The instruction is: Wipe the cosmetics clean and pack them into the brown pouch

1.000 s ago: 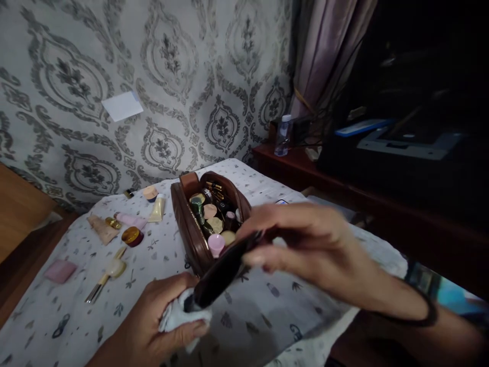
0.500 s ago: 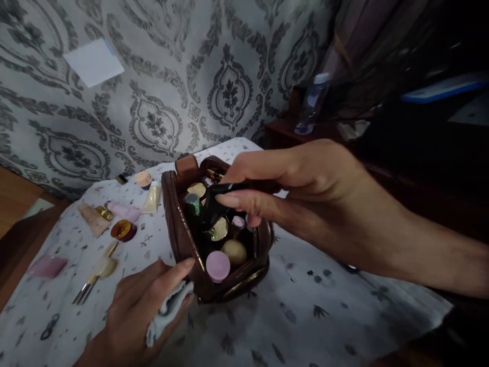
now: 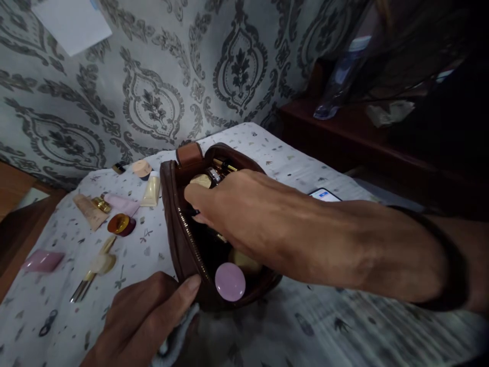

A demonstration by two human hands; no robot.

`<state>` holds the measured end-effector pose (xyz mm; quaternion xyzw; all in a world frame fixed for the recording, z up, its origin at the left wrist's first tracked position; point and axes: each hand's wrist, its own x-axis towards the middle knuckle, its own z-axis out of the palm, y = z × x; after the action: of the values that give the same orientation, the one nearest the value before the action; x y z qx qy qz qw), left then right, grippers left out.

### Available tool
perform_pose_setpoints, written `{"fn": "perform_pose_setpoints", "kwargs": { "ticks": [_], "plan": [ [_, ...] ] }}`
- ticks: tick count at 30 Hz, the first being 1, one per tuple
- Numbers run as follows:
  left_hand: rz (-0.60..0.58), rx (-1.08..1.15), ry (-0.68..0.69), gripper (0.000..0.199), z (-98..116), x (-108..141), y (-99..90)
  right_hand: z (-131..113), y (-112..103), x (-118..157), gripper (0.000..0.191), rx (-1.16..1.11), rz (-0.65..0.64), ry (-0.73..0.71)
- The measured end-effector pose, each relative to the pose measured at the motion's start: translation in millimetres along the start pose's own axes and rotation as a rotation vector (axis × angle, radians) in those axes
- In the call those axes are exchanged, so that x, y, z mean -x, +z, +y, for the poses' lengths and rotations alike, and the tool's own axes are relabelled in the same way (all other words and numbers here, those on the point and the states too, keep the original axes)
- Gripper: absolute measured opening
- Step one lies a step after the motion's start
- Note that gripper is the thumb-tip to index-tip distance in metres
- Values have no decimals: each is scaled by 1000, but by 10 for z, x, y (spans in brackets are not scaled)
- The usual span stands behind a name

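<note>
A brown zip makeup bag (image 3: 170,219) stands unzipped on the patterned sheet with cosmetics inside. My right hand (image 3: 263,224) reaches down into it, fingers closed; whatever lies between their tips is dark and mostly hidden. Near the front of the bag sits a round pink-lidded jar (image 3: 229,282), with a beige rounded item (image 3: 246,262) partly under my right hand. Behind my fingers show a gold-topped round item (image 3: 201,180) and gold-and-black sticks (image 3: 225,164). My left hand (image 3: 141,316) rests its thumb on the bag's zip edge, a crumpled white cloth (image 3: 179,336) tucked in its grip.
Left of the bag lie a cream tube (image 3: 151,191), an amber jar (image 3: 121,224), a beige tube (image 3: 90,211), brushes (image 3: 91,275) and a pink item (image 3: 43,260). A phone (image 3: 324,194) lies to the right. A clear bottle (image 3: 340,76) stands on the dark red furniture behind.
My right hand has gone lower and deeper into the bag with the black item, which is now mostly hidden. My left hand stays at the bag's edge. The view has shifted slightly.
</note>
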<state>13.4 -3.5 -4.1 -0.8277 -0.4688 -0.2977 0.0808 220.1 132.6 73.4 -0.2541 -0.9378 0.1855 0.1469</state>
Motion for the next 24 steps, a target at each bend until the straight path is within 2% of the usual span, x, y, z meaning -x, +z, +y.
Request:
{"fn": "perform_pose_setpoints", "kwargs": {
  "ticks": [2,4,8,12,16,19,24],
  "plan": [
    [-12,20,22,54,-10,-13,-2,0,52,-59,27,85,-42,14],
    [-32,24,30,55,-20,-13,-13,2,98,-110,26,157,-65,25],
    [-80,-20,32,56,-44,33,-55,25,159,-178,24,255,-45,21],
    [-134,-83,50,56,-92,85,-94,48,180,-188,22,291,-14,32],
    [-193,-59,130,58,-133,65,-107,21,145,-165,25,287,-55,98],
    [-168,-56,145,59,-114,21,-102,-19,108,-155,30,279,-78,147],
    [-98,-39,124,59,-50,-7,-65,-53,103,-205,28,285,-40,145]
  ]
}}
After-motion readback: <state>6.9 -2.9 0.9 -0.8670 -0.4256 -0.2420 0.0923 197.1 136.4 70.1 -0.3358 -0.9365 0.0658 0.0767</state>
